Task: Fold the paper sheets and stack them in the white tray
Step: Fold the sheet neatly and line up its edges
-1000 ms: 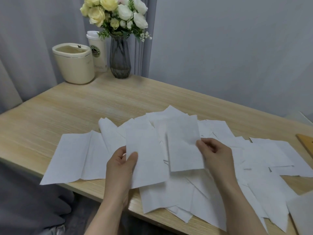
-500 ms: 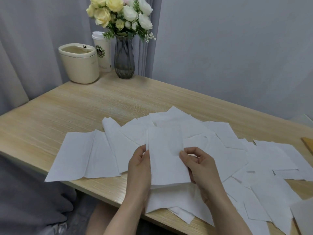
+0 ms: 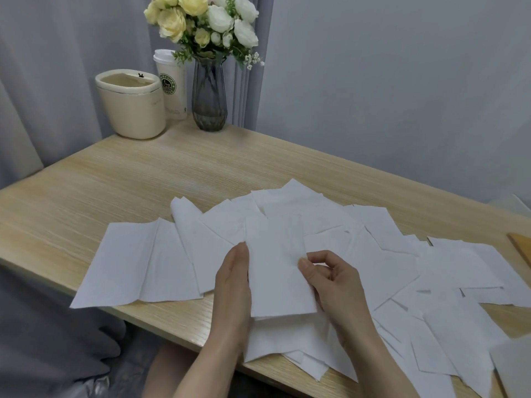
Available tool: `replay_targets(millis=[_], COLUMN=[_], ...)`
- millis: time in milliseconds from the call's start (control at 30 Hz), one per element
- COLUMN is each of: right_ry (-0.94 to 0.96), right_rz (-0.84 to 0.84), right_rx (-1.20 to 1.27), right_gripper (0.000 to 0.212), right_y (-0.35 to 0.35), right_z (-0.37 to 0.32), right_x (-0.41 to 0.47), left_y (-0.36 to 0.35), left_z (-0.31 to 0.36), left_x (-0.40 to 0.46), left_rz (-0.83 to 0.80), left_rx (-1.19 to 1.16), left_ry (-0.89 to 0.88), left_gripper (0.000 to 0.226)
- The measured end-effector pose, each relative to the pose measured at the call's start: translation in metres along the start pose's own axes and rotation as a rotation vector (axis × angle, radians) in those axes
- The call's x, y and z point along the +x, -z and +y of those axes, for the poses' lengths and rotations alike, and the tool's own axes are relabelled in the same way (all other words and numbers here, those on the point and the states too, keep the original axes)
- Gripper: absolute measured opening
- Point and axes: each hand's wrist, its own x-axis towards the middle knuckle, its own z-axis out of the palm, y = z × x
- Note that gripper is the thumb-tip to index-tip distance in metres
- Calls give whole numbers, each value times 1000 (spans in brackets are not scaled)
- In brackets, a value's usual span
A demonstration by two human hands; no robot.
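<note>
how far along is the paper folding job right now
Early. Done: nothing shows as stacked; the tray is mostly out of frame. In hand: the left hand and right hand hold one folded sheet. Left: many loose sheets spread over the table.

Left hand (image 3: 232, 285) fingers hidden behind folded sheet (image 3: 277, 268). Loose sheets (image 3: 448, 326) overlap, lower ones mostly covered, some cut off at right edge. Pale corner (image 3: 514, 366), wooden object (image 3: 521, 248) cropped at right. Cup (image 3: 172, 84) logo text too small to read.
</note>
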Motion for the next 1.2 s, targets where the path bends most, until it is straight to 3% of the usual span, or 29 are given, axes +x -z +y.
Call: replay_targets(millis=[133, 233, 333, 500, 767, 933, 1200], right_ry=[4, 56, 236, 475, 393, 406, 470], right_rz=[-7, 32, 102, 62, -149, -75, 100], right_rx=[-14, -80, -262, -663, -1032, -998, -698], right_gripper=[10, 6, 14, 31, 37, 8, 17], right_y=[0, 3, 10, 15, -4, -11, 10], right_z=[1, -1, -6, -17, -24, -20, -42], right_x=[2, 11, 34, 100, 164, 170, 150], left_y=[4, 7, 10, 15, 22, 23, 22], left_z=[-1, -2, -6, -13, -16, -16, -18], left_x=[3, 8, 13, 19, 26, 27, 26], left_rz=[-29, -14, 14, 19, 8, -4, -11], left_rx=[-28, 1, 8, -5, -18, -2, -16], left_ry=[29, 19, 17, 49, 77, 84, 85], left_gripper=[17, 20, 20, 21, 21, 20, 19])
